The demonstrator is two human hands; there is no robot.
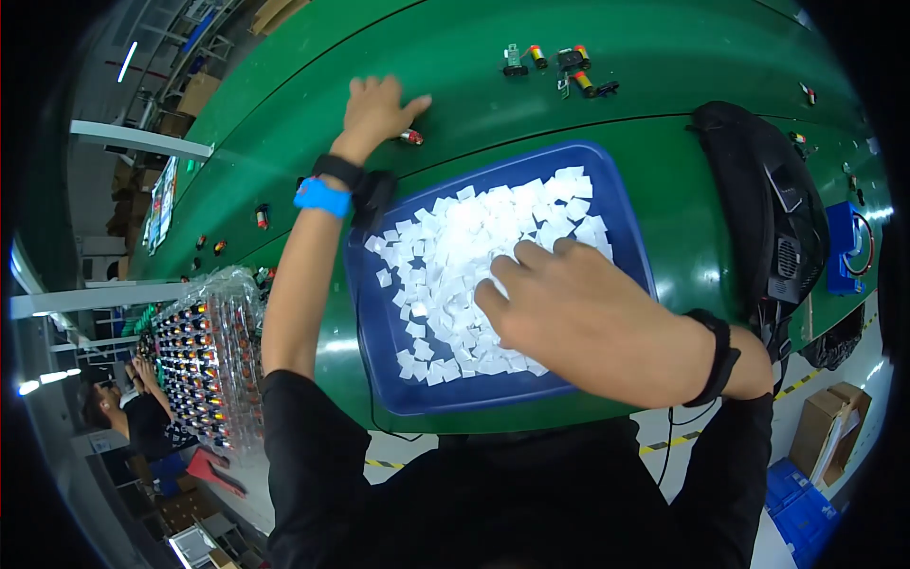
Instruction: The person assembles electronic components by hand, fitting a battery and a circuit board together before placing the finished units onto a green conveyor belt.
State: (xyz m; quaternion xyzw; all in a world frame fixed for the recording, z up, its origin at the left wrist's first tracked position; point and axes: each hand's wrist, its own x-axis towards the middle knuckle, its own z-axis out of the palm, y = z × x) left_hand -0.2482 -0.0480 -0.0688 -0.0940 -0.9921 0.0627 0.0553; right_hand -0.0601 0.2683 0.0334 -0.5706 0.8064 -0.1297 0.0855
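A blue plastic tray (pixel 626 218) sits in front of me, holding a heap of small white square pieces (pixel 455 275). Over the right part of the heap is my right hand (pixel 545 299), its fingers curled down toward the pieces; what they hold, if anything, is hidden. Beyond the tray's far left corner my left hand (pixel 379 112) reaches over the green table, fingers and thumb spread. A small red cylindrical part (pixel 410 137) lies just below its thumb, seemingly apart from it. My left wrist wears a black band and a blue band (pixel 322 197).
Small circuit boards with yellow-red cylinders (pixel 580 76) lie at the back of the green table (pixel 455 95). A black backpack (pixel 758 199) and blue box (pixel 844 248) stand right. Left are plastic trays of cylindrical parts (pixel 199 365) and another person (pixel 142 412).
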